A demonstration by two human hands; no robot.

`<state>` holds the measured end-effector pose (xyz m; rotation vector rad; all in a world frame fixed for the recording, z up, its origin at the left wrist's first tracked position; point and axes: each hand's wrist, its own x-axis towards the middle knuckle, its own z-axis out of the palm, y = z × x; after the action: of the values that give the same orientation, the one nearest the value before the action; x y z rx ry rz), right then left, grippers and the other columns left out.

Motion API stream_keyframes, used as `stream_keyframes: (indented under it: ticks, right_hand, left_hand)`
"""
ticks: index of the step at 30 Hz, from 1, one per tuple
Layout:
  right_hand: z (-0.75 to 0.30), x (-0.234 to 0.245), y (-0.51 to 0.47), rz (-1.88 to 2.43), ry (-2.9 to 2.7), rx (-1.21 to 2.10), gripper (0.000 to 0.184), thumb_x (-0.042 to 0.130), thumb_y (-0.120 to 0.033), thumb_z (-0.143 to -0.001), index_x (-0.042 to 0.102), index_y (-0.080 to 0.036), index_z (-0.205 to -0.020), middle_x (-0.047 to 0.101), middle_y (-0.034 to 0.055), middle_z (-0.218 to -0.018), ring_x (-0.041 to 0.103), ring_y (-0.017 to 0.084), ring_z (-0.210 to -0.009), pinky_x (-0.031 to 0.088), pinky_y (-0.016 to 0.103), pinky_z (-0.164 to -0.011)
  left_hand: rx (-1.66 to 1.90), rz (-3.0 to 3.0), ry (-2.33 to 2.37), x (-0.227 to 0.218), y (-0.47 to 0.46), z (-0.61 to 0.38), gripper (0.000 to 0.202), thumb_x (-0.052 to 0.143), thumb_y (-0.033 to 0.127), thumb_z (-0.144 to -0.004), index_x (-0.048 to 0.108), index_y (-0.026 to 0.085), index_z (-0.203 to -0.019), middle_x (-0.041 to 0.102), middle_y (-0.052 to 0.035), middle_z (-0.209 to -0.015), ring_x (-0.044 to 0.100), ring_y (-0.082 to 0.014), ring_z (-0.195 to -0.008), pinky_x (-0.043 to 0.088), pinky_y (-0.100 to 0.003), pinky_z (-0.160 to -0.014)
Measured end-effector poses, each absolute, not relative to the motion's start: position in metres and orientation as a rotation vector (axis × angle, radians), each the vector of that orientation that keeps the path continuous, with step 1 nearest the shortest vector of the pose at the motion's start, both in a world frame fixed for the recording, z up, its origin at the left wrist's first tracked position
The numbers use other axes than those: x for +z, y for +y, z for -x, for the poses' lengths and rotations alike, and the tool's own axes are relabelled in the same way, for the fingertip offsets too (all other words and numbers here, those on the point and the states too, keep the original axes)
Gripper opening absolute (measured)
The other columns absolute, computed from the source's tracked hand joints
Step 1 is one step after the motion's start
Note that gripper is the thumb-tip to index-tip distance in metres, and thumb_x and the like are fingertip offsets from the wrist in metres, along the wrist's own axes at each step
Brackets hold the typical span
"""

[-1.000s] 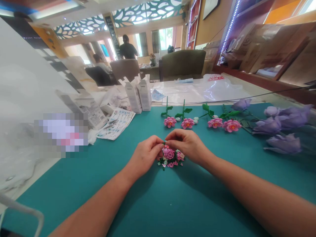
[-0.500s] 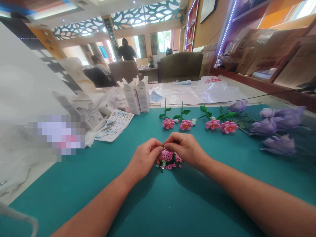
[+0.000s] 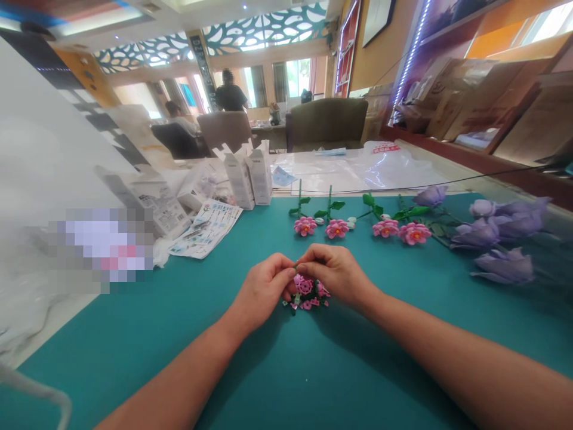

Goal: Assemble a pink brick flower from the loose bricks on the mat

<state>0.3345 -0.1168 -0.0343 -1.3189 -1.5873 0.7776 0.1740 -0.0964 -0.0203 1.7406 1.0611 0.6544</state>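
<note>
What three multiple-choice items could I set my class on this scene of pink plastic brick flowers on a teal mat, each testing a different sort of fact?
1. Where is the pink plastic brick flower cluster?
A) Inside a box
B) Beside the purple roses
C) Between the hands

2. How many finished pink flowers on green stems lie beyond the hands?
A) Two
B) Four
C) Six

3. How do the two white cardboard boxes stand?
A) Upright
B) Flattened
C) Lying on their sides

Answers:
1. C: the left hand and right hand meet over it.
2. B: four blooms lie on the teal mat.
3. A: both stand on end.

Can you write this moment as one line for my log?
left hand: pinching pink brick flower | right hand: pinching same flower | surface: teal mat | nearby: four stemmed pink flowers
</note>
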Motion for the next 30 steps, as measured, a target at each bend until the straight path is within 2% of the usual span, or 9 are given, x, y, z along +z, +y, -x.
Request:
stream_keyframes:
  ticks: [8,15,19,25,30]
  right_hand:
    - [-0.331,-0.03,-0.117,1.215,-1.424,0.944,0.011,0.059,-0.026,-0.071,0.062,-0.017,-0.066,0.059,-0.0023,-0.057,0.053,0.01,-0.055,0.043,0.022,-0.052]
    - [-0.33,-0.024,-0.118,1.124,-1.317,1.212,0.021,0.059,-0.036,-0.075,0.06,-0.016,-0.074,0.063,0.0009,-0.066,0.058,0.012,-0.059,0.049,0.026,-0.058]
    - [-0.33,-0.027,-0.118,1.176,-1.378,1.108,0.017,0.059,-0.033,-0.074,0.059,-0.016,-0.073,0.061,-0.0003,-0.064,0.055,0.012,-0.058,0.045,0.024,-0.056]
    - [-0.333,-0.031,-0.119,1.31,-1.638,0.698,0.014,0.053,-0.027,-0.078,0.056,-0.018,-0.068,0.054,-0.0034,-0.06,0.046,0.011,-0.058,0.035,0.023,-0.054]
    - [-0.332,-0.032,-0.12,1.315,-1.707,0.614,0.016,0.05,-0.024,-0.079,0.051,-0.019,-0.065,0.051,-0.0039,-0.058,0.044,0.01,-0.056,0.032,0.022,-0.053]
  left_hand:
    - [0.716,-1.701,1.032,-0.018,-0.097,-0.175,0.013,0.048,0.029,-0.081,0.053,0.017,-0.079,0.06,0.0026,-0.061,0.055,-0.0113,-0.054,0.045,-0.024,-0.057]
    - [0.702,-1.657,1.006,-0.015,-0.093,-0.171,0.015,0.05,0.031,-0.081,0.053,0.016,-0.082,0.06,0.0019,-0.061,0.057,-0.0118,-0.054,0.046,-0.025,-0.057]
    - [0.694,-1.667,1.015,-0.017,-0.093,-0.172,0.015,0.05,0.03,-0.08,0.054,0.016,-0.083,0.06,0.0019,-0.06,0.056,-0.0117,-0.053,0.046,-0.025,-0.056]
    - [0.677,-1.716,1.043,-0.018,-0.096,-0.173,0.014,0.049,0.03,-0.081,0.054,0.016,-0.08,0.06,0.0021,-0.06,0.055,-0.0113,-0.052,0.046,-0.025,-0.055]
    - [0.683,-1.779,1.06,-0.019,-0.098,-0.173,0.014,0.048,0.029,-0.081,0.055,0.017,-0.079,0.06,0.0017,-0.062,0.056,-0.0119,-0.053,0.045,-0.025,-0.055]
